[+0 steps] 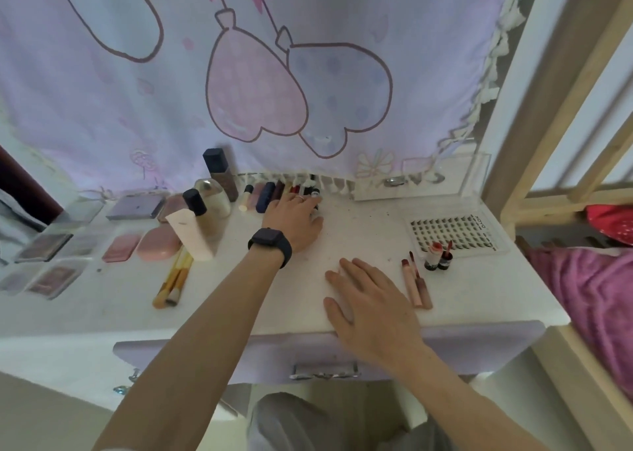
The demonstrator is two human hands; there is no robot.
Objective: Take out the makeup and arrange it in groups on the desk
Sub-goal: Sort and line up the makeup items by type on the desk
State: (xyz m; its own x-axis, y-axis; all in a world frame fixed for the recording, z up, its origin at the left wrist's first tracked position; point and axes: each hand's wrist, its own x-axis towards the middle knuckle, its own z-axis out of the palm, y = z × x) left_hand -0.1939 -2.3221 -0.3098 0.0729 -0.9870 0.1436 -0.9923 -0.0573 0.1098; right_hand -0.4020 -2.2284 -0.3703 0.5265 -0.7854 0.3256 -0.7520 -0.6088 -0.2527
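Head view: makeup lies sorted in groups across the white desk. A row of lipsticks runs along its back edge, under the fringe of a pastel balloon-print cloth. The left hand, with a dark smartwatch on its wrist, reaches to the right end of that row. Its fingers lie over a dark tube there, but whether they grip it or only touch it cannot be told. The right hand rests palm down near the desk's front edge, fingers straight and spread, holding nothing. Just right of it lie two lip gloss tubes side by side, with two small open lip glosses standing behind them and a false eyelash tray further back. A clear acrylic box stands at the back right. Left of the lipstick row are foundation bottles and a white tube. In front of these lie yellow-handled makeup brushes, then a pink compact, and eyeshadow palettes at the far left. Below the desk edge sits a lilac drawer.
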